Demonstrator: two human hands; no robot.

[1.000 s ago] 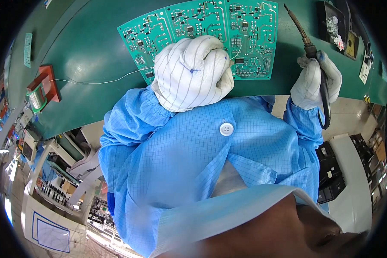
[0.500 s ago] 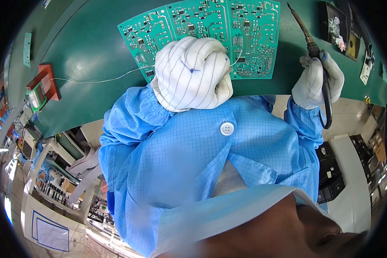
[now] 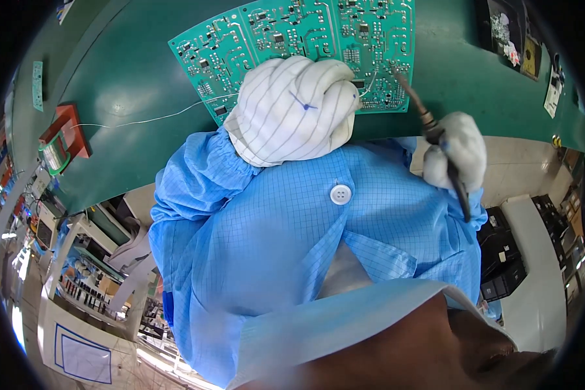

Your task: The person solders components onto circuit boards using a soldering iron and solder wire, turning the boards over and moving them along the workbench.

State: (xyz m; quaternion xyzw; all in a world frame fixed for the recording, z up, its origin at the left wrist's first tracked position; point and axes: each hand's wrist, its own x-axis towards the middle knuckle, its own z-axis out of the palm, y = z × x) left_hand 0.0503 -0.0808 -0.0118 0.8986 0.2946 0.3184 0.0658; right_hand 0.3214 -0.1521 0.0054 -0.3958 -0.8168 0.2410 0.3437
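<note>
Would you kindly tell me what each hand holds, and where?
Right hand: the soldering iron, by its black handle. Left hand: solder wire, partway along; exact grip hidden.

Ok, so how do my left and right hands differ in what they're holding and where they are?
Your left hand is closed around thin silvery wire; your right hand holds a soldering iron.
In view, the left hand covers part of the green circuit boards, while the right hand is to their right.
The left hand looks sharp, the right hand slightly blurred.
Both wear white gloves.
</note>
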